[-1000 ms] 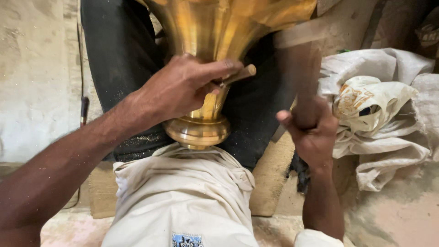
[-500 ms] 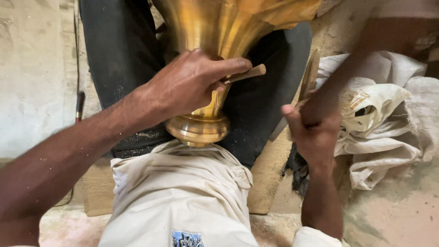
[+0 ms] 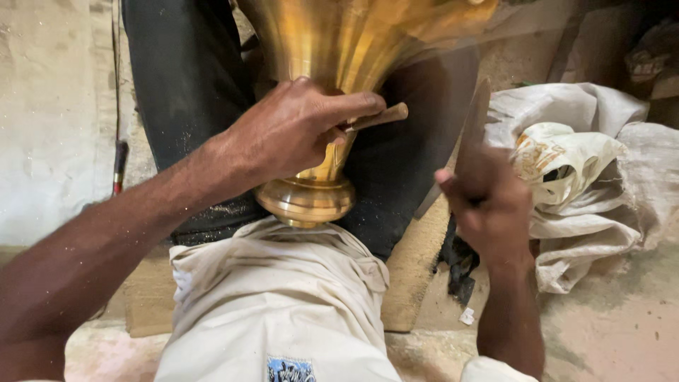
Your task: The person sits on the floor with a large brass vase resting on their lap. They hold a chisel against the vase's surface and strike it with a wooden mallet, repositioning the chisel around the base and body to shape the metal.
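Observation:
A large fluted brass vessel point(image 3: 353, 42) stands upside-down on its round foot point(image 3: 305, 201) against my cloth-covered lap. My left hand point(image 3: 297, 131) rests on its narrow neck and pinches a short wooden-looking punch point(image 3: 378, 117) that pokes out to the right. My right hand point(image 3: 488, 201) is raised beside the vessel, fist closed on the handle of a hammer-like tool point(image 3: 472, 127), which is motion-blurred, so its head is unclear.
A dark mat point(image 3: 191, 92) lies behind the vessel. Crumpled white sacks and a plastic bag point(image 3: 573, 170) pile up at the right. A wooden board point(image 3: 414, 276) lies under my lap. A thin rod point(image 3: 119, 166) stands at the left by the pale wall.
My right hand has swung the tool, first up and blurred, then lower, now upright beside the vessel. My left hand and the punch have stayed on the neck.

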A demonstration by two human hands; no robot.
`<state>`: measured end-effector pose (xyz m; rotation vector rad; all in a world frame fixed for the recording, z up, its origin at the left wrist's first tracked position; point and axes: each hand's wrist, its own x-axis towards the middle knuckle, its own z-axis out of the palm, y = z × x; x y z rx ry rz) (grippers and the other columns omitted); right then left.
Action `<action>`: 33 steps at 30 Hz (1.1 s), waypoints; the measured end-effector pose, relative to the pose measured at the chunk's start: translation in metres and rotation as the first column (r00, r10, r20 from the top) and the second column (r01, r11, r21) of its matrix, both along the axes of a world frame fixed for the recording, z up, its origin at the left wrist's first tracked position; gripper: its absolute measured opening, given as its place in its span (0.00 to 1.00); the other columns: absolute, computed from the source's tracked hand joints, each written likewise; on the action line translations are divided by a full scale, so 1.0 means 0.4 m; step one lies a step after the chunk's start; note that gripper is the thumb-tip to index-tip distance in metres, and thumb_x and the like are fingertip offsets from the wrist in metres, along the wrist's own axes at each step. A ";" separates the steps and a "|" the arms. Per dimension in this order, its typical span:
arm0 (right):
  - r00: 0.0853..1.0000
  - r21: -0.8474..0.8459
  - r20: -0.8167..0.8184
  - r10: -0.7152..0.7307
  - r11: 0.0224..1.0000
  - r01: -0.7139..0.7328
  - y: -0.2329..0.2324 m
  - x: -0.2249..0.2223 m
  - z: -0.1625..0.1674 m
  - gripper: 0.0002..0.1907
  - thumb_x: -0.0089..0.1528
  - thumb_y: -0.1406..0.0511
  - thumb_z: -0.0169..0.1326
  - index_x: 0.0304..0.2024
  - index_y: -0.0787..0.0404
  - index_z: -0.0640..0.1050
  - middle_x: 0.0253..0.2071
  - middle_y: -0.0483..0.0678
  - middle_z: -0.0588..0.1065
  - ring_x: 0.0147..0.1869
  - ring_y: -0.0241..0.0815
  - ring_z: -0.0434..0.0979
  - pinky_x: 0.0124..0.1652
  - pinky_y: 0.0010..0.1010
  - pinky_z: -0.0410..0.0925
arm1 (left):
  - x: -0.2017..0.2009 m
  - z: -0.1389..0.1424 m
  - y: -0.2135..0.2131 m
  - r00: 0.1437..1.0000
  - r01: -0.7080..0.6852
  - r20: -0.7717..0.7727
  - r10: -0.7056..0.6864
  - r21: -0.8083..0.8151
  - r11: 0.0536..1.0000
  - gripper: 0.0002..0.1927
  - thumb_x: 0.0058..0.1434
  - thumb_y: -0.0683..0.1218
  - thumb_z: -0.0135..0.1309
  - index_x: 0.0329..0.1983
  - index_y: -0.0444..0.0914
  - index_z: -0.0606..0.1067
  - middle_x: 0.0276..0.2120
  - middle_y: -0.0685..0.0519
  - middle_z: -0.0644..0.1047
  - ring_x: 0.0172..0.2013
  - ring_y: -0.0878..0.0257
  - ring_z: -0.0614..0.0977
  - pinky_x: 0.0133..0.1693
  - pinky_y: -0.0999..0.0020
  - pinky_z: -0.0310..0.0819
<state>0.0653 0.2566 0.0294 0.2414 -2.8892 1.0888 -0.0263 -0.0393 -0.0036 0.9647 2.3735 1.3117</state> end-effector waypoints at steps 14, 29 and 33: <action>0.978 0.034 0.167 -0.122 0.992 0.118 -0.013 0.034 0.005 0.15 0.65 0.65 0.68 0.45 0.62 0.74 0.26 0.49 0.76 0.26 0.38 0.77 0.26 0.30 0.70 | 0.030 -0.049 -0.044 1.000 -0.024 0.012 0.023 0.089 0.996 0.33 0.55 0.30 0.54 0.64 0.44 0.72 0.38 0.44 0.84 0.35 0.56 0.87 0.32 0.65 0.87; 0.980 0.198 -0.149 0.133 0.975 -0.102 -0.046 -0.156 0.075 0.29 0.65 0.72 0.69 0.63 0.61 0.68 0.44 0.57 0.77 0.42 0.44 0.82 0.38 0.32 0.77 | 0.033 -0.088 -0.091 0.961 -0.267 0.023 0.277 0.352 0.897 0.31 0.64 0.31 0.58 0.68 0.43 0.65 0.42 0.47 0.83 0.42 0.58 0.89 0.43 0.65 0.89; 0.969 0.402 -0.040 0.242 0.892 -0.206 -0.054 -0.218 0.095 0.23 0.70 0.72 0.62 0.63 0.59 0.67 0.40 0.53 0.77 0.34 0.41 0.79 0.30 0.28 0.74 | 0.039 -0.080 -0.085 0.951 -0.294 0.023 0.309 0.383 0.876 0.32 0.64 0.27 0.52 0.68 0.43 0.65 0.46 0.47 0.83 0.44 0.59 0.89 0.46 0.67 0.86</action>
